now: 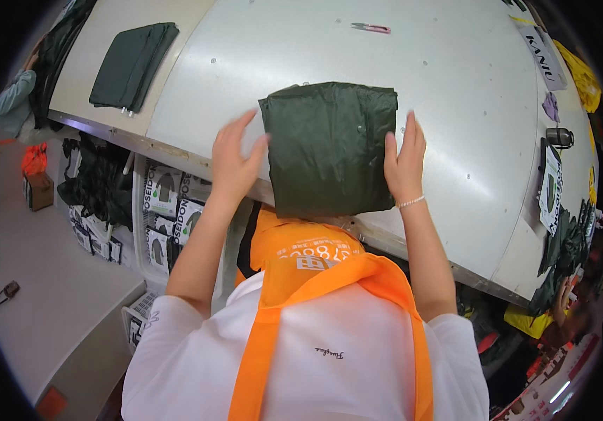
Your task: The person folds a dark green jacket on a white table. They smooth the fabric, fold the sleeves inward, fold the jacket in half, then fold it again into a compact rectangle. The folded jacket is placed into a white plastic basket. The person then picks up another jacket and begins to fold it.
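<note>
A folded dark green waterproof garment [329,151], shiny and squarish, lies at the table's near edge in front of me. My left hand [237,160] is at its left side, fingers spread and thumb close to the edge. At the opposite side stands my right hand [404,158], its fingers extended and the thumb touching or nearly touching the fabric. Neither hand grips the bundle. Farther off on the pale tabletop [266,49] lies a pair of pink-handled thread snips [371,28].
A stack of folded dark green garments [135,67] sits at the far left. Below the table's left edge, a white rack [138,203] holds packaged garments. Along the right are a dark metal cup [559,137], a flat package [550,188] and yellow cloth [579,76]. A person's sleeve [15,104] shows far left.
</note>
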Available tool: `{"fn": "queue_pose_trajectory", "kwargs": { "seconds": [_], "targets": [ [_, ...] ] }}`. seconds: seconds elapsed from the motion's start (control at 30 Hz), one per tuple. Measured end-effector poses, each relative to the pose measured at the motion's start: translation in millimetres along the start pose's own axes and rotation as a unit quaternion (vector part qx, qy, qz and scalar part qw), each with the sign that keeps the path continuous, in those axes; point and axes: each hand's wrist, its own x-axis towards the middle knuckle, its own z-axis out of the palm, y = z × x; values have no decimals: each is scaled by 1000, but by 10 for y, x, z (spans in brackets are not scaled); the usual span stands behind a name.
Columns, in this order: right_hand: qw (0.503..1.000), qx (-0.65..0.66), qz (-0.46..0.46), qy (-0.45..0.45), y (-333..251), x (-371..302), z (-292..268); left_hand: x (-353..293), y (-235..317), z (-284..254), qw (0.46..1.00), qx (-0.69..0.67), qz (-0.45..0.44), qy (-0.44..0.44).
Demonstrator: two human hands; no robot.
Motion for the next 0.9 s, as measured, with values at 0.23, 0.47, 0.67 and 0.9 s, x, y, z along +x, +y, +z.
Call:
{"fn": "queue_pose_trajectory", "kwargs": {
  "seconds": [0.23,0.47,0.67,0.9],
  "targets": [
    [981,-122,-75,-129,92,209,610,101,-238,960,967,213,71,-117],
    [985,131,78,-85,450,630,602,332,-642,986,999,21,-29,16],
    [704,465,430,-321,646,1014,433,920,-589,771,792,-366,-456,-176],
    [746,454,301,-382,556,1447,-90,1466,-507,506,817,-395,-342,-243]
  ]
}}
